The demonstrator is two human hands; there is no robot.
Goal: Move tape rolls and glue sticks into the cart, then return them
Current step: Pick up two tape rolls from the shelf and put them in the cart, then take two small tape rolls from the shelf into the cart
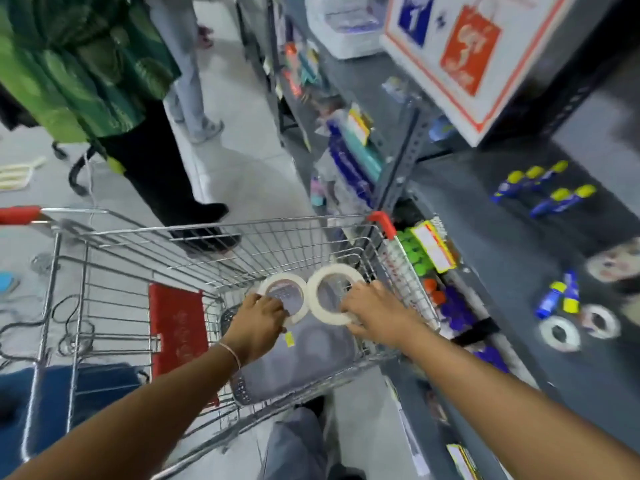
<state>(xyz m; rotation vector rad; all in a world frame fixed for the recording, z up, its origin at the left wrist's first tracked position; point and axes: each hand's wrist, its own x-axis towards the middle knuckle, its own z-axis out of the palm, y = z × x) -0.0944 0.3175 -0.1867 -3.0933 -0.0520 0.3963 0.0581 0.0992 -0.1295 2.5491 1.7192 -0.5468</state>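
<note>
Both hands are down inside the cart, each with a tape roll. The left hand [258, 318] has its grip closed over the near edge of the left roll [284, 296]; the right hand [372, 311] pinches the near rim of the right roll [333, 293], fingers curled over it. The two rolls sit side by side, nearly touching, low over the grey perforated floor of the cart [242, 237]. I cannot tell whether they rest on that floor or are a little above it.

Out to the right, the dark shelf [519, 271] carries the rest: two more tape rolls [576, 327] lying flat near its front edge, a pair of glue sticks [561, 296] just behind them, and a further cluster of glue sticks [547, 192] deeper in. Another person in a green top [69, 57] stands beyond the cart.

With so much on the shelf and nothing else visible in the cart, this looks to me like the loading half, the first two rolls being set down, though it could equally be a pick-up for the return. If loading, the next move calls for letting both rolls go flat on the cart floor, then swinging right to the shelf.
</note>
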